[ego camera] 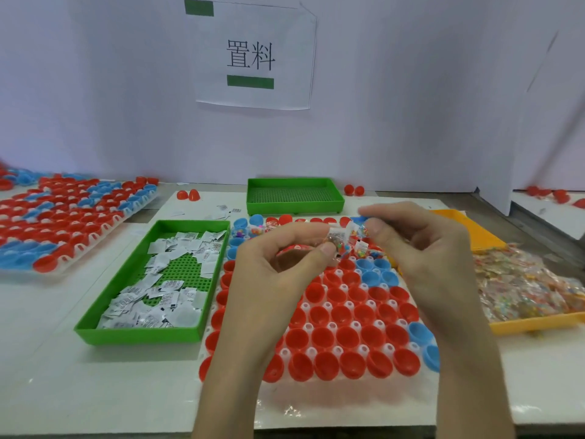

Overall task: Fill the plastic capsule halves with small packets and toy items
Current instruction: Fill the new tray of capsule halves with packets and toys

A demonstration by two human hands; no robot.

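A white rack point(318, 389) in front of me holds several red and blue capsule halves point(348, 337), open side up. A few halves in the far rows point(253, 230) have small coloured toy bits inside. Above the rack, my left hand point(278, 267) and my right hand point(418, 248) pinch a small cluster of clear toy packets point(348, 243) between thumbs and fingers. The packets hold tiny coloured pieces.
A green tray point(95, 324) of white paper packets point(164, 289) lies left of the rack. An empty green tray point(294, 193) stands behind it. An orange tray point(538, 326) heaped with clear toy packets point(522, 286) is at the right. Another rack of capsule halves point(63, 217) sits far left.
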